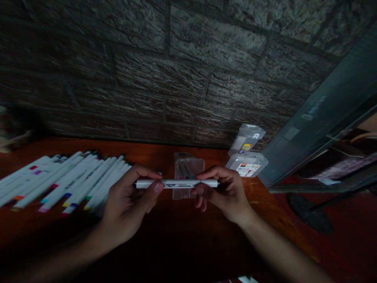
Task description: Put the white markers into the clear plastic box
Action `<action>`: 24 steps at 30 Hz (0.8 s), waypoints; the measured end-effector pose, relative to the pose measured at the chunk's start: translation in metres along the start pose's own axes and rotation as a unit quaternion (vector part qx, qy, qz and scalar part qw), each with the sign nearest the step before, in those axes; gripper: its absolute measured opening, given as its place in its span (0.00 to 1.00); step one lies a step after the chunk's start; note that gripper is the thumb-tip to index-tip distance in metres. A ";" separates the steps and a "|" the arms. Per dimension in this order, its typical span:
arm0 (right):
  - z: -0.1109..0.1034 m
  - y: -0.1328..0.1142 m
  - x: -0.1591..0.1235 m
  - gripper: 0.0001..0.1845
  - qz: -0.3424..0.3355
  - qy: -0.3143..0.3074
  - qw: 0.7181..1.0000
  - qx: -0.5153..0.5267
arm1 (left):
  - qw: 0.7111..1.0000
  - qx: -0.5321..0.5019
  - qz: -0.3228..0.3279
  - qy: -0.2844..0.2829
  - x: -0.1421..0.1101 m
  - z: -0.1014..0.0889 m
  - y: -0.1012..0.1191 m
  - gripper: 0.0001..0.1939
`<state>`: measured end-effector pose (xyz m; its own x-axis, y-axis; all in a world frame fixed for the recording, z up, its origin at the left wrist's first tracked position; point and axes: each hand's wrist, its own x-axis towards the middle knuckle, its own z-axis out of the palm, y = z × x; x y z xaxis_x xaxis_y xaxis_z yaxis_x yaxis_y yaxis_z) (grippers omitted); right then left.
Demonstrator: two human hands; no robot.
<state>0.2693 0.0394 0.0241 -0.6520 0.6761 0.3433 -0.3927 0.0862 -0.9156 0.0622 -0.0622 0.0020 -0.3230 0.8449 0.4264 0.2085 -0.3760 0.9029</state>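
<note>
A white marker pen with dark printing lies level between my two hands, held above the table. My left hand pinches its left part between thumb and fingers. At the right part, the fingertips and thumb of my right hand grip it. Behind and below the marker stands a clear plastic case with a few pens inside, partly hidden by the marker and my fingers. To the left, several white markers with coloured ends lie side by side in a wide row.
Two more clear plastic boxes with labels stand at the back right, a tall box behind a lower box. A stone-block wall rises along the back edge of the wooden table. Past the right edge shows a reddish floor.
</note>
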 end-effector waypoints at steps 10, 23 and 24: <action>-0.003 0.000 -0.001 0.06 0.021 -0.016 0.998 0.053 | 0.992 -0.124 -0.012 -0.020 0.002 0.001 -0.004 0.09; -0.002 -0.004 0.002 0.08 0.022 -0.001 0.999 0.047 | 0.980 -0.192 0.015 -0.041 -0.001 0.000 -0.013 0.08; -0.002 -0.004 0.002 0.07 0.020 -0.002 0.999 0.044 | 0.981 -0.187 0.020 -0.042 -0.001 0.000 -0.014 0.08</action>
<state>0.2709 0.0414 0.0279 -0.6705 0.6752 0.3075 -0.4215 -0.0056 -0.9068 0.0592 -0.0578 -0.0111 -0.2416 0.8486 0.4706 -0.1383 -0.5102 0.8489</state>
